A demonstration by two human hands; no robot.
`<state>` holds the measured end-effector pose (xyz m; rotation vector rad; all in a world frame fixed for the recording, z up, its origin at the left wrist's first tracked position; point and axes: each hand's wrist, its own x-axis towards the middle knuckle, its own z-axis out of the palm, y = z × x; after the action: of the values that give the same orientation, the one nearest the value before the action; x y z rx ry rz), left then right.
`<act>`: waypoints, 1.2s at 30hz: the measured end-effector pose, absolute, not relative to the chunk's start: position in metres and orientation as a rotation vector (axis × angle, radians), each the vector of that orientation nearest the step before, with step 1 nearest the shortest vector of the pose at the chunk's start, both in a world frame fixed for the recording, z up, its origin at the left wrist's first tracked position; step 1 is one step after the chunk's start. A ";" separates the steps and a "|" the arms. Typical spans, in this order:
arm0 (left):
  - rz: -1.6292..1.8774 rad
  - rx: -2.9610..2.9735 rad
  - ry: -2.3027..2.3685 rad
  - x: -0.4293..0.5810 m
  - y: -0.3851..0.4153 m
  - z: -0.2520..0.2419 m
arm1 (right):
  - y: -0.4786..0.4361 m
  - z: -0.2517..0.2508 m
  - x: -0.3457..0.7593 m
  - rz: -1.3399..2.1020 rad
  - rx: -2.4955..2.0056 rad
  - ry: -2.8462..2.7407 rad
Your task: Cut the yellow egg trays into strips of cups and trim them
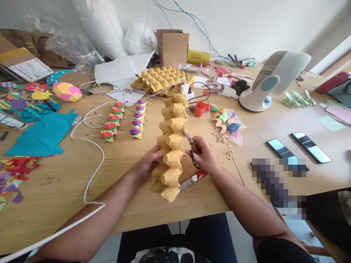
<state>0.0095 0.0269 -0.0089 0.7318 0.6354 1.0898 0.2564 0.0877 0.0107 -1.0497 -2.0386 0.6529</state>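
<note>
My left hand (150, 159) grips a strip of yellow egg carton (173, 146) from its left side and holds it raised above the table; some fingers are hidden behind the carton. In my right hand (205, 155) is a pair of black-handled scissors (194, 145), the blades pointing up and left at the carton's right edge. I cannot tell whether the blades touch the cardboard. Below my right hand a utility knife (193, 179) with a red handle lies on the table, partly behind the carton.
Two rows of painted carton caterpillars, one red and green (110, 126), one purple (136, 122), stand left of the carton. Behind are an egg tray (161, 78) and power strip (189, 94). A red cup (199, 109), clay bags (234, 127), a white fan (274, 80) and phones (312, 147) lie right. A white cable (102, 153) crosses the left.
</note>
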 end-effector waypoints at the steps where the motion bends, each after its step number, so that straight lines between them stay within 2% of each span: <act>1: 1.092 0.729 0.634 0.010 0.027 -0.008 | 0.088 0.010 0.256 0.650 -1.052 -2.038; 9: 1.104 0.725 0.612 0.010 0.026 -0.008 | 0.091 0.008 0.257 0.591 -1.063 -2.044; 19: 1.107 0.721 0.610 0.009 0.026 -0.010 | 0.090 0.014 0.259 0.289 -1.122 -2.153; 36: 1.075 0.749 0.698 0.010 0.023 -0.012 | 0.087 0.013 0.257 0.358 -1.106 -2.127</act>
<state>0.0097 0.0229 -0.0116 0.7488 0.6981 1.0753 0.2574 0.0866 0.0127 -1.1061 -2.1270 0.3577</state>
